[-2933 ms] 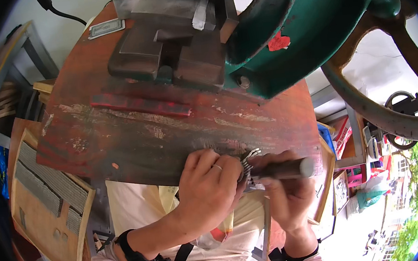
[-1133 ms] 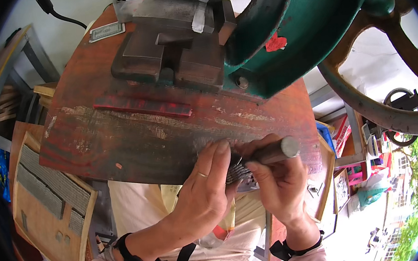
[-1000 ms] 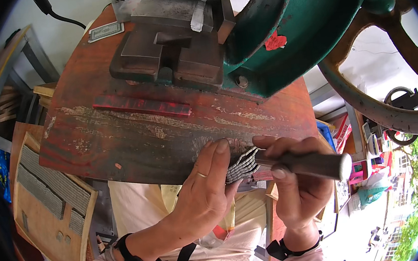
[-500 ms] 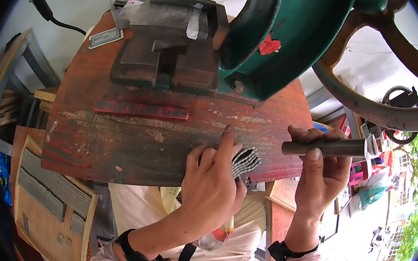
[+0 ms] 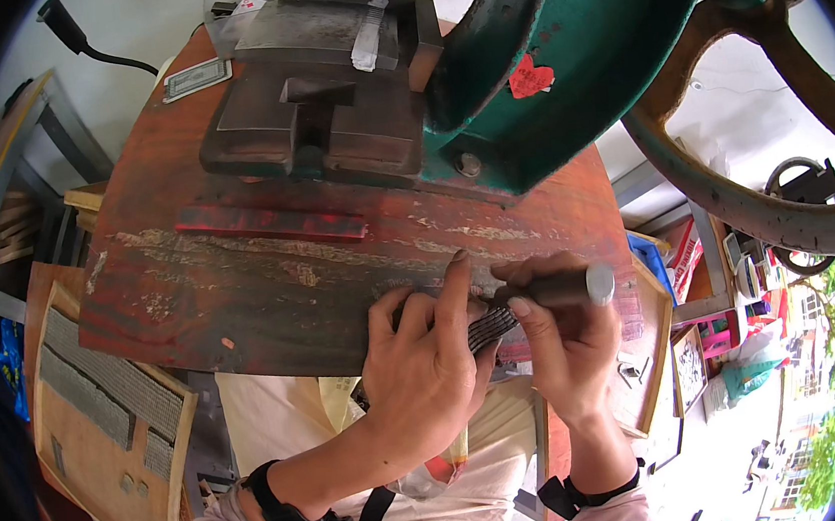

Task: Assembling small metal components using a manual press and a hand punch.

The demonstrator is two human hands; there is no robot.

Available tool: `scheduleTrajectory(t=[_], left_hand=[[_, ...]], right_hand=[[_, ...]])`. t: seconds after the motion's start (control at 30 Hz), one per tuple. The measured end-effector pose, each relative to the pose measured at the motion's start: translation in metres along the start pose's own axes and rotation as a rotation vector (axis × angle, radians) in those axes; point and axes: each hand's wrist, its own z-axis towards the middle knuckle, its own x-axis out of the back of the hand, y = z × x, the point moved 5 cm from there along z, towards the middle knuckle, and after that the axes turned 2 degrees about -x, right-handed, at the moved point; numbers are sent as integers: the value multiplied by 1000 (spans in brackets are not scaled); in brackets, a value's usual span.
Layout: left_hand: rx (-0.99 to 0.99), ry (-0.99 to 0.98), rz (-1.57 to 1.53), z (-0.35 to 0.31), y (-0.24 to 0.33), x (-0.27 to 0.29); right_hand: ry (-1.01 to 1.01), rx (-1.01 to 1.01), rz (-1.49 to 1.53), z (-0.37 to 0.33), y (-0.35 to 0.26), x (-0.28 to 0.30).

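My left hand (image 5: pixel 417 361) is closed around a small stack of thin grey metal strips (image 5: pixel 490 330) at the near edge of the worktable, its index finger stretched out along the top. My right hand (image 5: pixel 579 350) grips a dark cylindrical rod (image 5: pixel 563 290) with a pale, flat end pointing right. The rod's other end reaches the stack beside my left fingers; the fingers partly hide where they meet. The strips' ends lie close together.
A green hand press (image 5: pixel 618 50) with a large wheel (image 5: pixel 731 180) stands at the far right of the wooden table (image 5: pixel 272 315). Its steel bed (image 5: pixel 355 136) is behind a dark red bar (image 5: pixel 268 223). At left, a wooden tray (image 5: pixel 90 463) holds rows of small grey pieces.
My right hand has moved left with the rod, from well apart to the stack. The strips' ends, wavy and fanned before, now sit closer together. My left hand has barely moved.
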Motion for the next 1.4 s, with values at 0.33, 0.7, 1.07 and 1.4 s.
scheduleTrajectory(t=[0.33,0.7,1.07,1.4], left_hand=[[-12,3,40,-1,1,1],[-2,31,61,-3,3,-1],[-5,-70,35,-6,2,12],[182,60,-387,-28,-9,12]], right_hand=[[18,9,55,-6,-9,2],[59,-70,57,-12,-1,0],[137,252,370,3,-36,20],[-49,6,287,-5,-26,-16]])
